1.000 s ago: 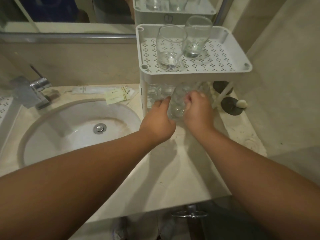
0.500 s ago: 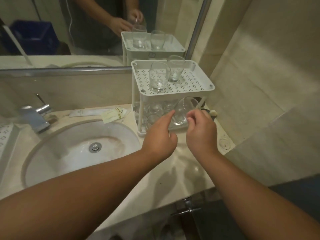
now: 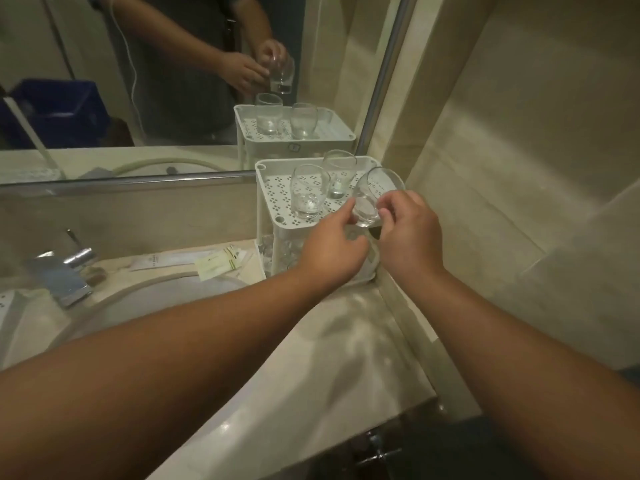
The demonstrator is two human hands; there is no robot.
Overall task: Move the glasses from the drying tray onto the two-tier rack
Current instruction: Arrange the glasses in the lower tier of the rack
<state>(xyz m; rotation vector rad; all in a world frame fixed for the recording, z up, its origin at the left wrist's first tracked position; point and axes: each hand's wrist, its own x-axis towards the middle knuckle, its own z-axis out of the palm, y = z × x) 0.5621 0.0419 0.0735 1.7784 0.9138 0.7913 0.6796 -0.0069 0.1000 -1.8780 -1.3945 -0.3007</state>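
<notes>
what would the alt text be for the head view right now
Both hands hold a clear glass, tilted, over the front right corner of a white two-tier rack: right hand pinching it, left hand at its base. Two glasses stand upright on the top tier, beside a sink and mirror.

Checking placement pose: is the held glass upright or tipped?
Tipped. The glass, gripped by the right hand, has its mouth angled up and away.
</notes>
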